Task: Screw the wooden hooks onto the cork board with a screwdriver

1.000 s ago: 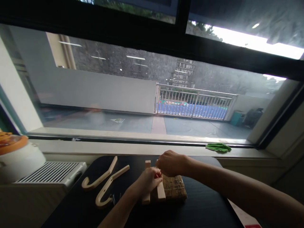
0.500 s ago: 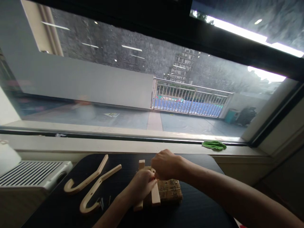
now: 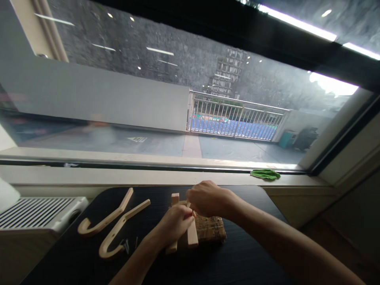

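My left hand is closed around pale wooden bars that rest on a brown cork-like block on the black table. My right hand is closed in a fist right above the bars, touching my left fingers; what it pinches is hidden. Two curved wooden hook pieces lie side by side on the table to the left. A few small dark screws lie near the nearer hook's bend.
A white slatted appliance stands left of the table. The window sill runs behind, with a green cloth on it at the right. A big window looks out on a yard and railing.
The view has shifted, so everything slid slightly left and up in the picture. Both hands stay closed on the wooden bars over the block, with only small finger movement.
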Demonstrator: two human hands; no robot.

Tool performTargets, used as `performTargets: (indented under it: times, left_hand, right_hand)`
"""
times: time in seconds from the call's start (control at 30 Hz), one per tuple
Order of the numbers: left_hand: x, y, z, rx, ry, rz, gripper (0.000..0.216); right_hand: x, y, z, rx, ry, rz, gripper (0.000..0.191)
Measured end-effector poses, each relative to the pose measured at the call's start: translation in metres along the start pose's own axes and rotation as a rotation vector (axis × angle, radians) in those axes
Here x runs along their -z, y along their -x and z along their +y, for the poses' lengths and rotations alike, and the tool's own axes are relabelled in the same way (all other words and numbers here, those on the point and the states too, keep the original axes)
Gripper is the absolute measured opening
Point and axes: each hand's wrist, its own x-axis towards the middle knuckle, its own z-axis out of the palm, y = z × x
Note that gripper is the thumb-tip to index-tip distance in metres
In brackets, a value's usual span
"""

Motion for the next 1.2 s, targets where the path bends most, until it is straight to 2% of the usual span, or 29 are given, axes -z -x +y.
performTargets:
  times: [0.2,0.4,0.53,0.73,0.87,1.03,1.13,1.2]
  left_hand:
    - [-0.002,-0.001,0.001,0.027,0.000,-0.008,0.030]
    - [-0.001,-0.002,0.002,0.034,0.008,-0.057,0.035]
    - [-0.003,-0.003,0.001,0.047,0.010,-0.041,0.034]
    - [-0.009,-0.005,-0.006,0.070,-0.011,-0.036,0.028]
    - [-0.009,-0.005,-0.005,0.049,-0.008,-0.042,0.028]
    - [-0.009,-0.004,-0.004,0.055,-0.029,-0.028,0.030]
    - [-0.010,-0.004,-0.005,0.064,-0.018,-0.011,0.026]
    - [-0.009,-0.004,-0.005,0.083,0.008,-0.014,0.025]
  right_hand:
    - [-0.009,0.011,0.000,-0.144,-0.081,0.137,0.023]
    - [-0.012,0.033,0.005,-0.154,-0.195,0.324,0.019]
    - [-0.026,0.029,0.003,-0.185,-0.273,0.401,0.024]
    - [-0.052,0.017,-0.005,-0.311,-0.319,0.494,0.026]
    - [-0.056,0.014,-0.005,-0.338,-0.297,0.506,0.020]
    - [-0.055,0.009,-0.007,-0.381,-0.290,0.490,0.030]
    - [-0.050,0.012,-0.007,-0.407,-0.301,0.450,0.029]
    - [-0.045,0.020,-0.004,-0.373,-0.305,0.403,0.030]
